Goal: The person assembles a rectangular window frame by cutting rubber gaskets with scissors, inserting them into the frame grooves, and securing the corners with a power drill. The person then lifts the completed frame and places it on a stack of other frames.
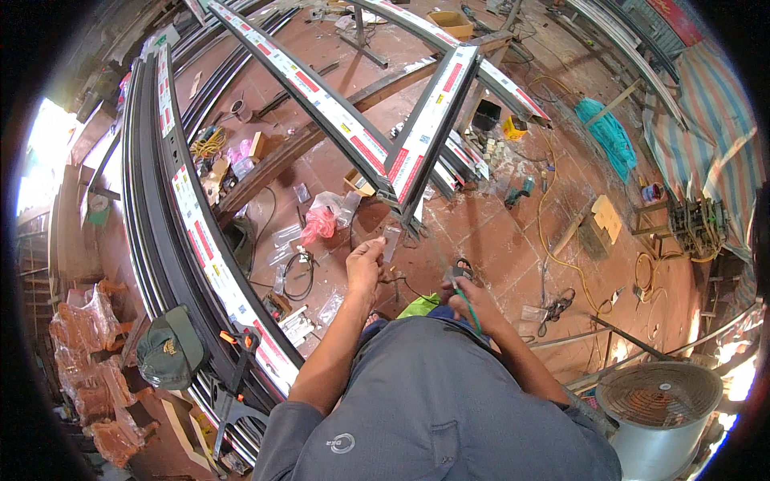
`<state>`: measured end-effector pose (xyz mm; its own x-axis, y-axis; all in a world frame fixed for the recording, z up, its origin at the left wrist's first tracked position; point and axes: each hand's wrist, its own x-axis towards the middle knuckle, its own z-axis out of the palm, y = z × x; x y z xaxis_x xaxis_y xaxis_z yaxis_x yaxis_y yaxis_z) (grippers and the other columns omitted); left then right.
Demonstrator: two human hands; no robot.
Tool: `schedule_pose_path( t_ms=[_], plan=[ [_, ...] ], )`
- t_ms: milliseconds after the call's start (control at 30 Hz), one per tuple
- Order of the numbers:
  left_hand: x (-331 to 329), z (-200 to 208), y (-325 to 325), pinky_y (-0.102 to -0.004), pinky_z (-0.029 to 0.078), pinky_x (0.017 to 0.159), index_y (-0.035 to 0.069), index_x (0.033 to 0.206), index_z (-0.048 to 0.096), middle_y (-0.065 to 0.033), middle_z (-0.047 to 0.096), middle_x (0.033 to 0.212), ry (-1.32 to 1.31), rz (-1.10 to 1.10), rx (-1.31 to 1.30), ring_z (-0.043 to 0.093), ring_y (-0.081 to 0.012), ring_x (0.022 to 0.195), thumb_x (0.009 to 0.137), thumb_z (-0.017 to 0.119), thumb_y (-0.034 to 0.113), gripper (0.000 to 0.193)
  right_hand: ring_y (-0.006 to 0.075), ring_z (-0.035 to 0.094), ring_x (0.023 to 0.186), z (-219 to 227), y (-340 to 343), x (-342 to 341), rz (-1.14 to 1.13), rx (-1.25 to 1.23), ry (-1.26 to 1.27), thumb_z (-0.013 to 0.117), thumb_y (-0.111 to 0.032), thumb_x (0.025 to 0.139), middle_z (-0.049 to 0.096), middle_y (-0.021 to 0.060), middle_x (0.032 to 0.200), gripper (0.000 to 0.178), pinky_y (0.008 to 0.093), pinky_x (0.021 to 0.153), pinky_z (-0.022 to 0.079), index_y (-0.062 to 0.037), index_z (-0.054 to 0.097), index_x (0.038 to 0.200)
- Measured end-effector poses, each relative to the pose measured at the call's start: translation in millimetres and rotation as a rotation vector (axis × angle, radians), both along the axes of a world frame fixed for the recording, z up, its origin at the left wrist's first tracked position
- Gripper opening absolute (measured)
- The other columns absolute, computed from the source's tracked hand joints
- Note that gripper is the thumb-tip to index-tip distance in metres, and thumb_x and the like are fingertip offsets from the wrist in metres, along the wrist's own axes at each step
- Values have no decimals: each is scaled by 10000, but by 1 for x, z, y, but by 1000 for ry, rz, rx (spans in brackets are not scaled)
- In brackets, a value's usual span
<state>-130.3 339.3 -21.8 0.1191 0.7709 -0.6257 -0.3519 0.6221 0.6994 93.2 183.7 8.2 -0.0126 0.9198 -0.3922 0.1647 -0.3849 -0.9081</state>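
Observation:
My left hand [366, 263] is closed in a pinch at a small clear plastic bag [391, 244], just below the mitred corner of a dark metal frame [398, 188] with white and red protective film. To the right and a little nearer me, my right hand [475, 303] is closed round a slim green hose-like thing [466, 309], which trails down along the wrist. A thin pale line runs up-left from that hand towards the frame corner, too blurred to name. The frame's corner points towards me, between and beyond both hands.
Long dark profiles [212, 248] lie along my left, bearing a cap [170, 348] and an orange-tipped clamp [241, 345]. Pink plastic bags [319, 224] and a black cable coil [300, 277] lie on the tiled floor. A yellow cable [548, 232] and a drum-shaped fan [662, 401] are at right.

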Motion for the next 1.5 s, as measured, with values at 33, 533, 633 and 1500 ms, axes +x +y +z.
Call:
schedule_pose_path(
  t_ms=[33, 533, 633, 1500],
  plan=[
    [4, 0, 0, -234, 315, 451, 68, 976, 728, 57, 525, 669, 5, -32, 24, 433, -51, 507, 977, 742, 221, 154, 196, 667, 757, -4, -7, 9, -87, -30, 46, 632, -579, 991, 702, 96, 870, 617, 313, 659, 534, -11, 620, 1231],
    [54, -4, 17, -223, 400, 462, 107, 812, 645, -10, 640, 714, 9, 50, 173, 537, -96, 521, 933, 752, 163, 171, 133, 614, 638, -20, 35, 202, -290, -40, -248, 722, -500, 963, 662, 56, 750, 512, 297, 587, 493, -14, 672, 1116],
    [62, 3, 10, -217, 375, 461, 120, 826, 660, 10, 616, 688, 167, 100, 204, 520, -71, 516, 956, 749, 230, 192, 155, 618, 711, 1, 66, 241, -158, -56, -398, 772, -438, 924, 653, 65, 782, 495, 330, 655, 498, -1, 666, 1131],
    [56, -118, -116, -302, 468, 566, 3, 915, 779, -49, 693, 753, 466, 527, -163, 594, -131, 613, 952, 762, 328, 328, 448, 670, 1014, 156, 419, -24, 907, 870, -425, 731, -337, 883, 697, 264, 1043, 538, 505, 874, 520, -22, 595, 1297]
  ],
)
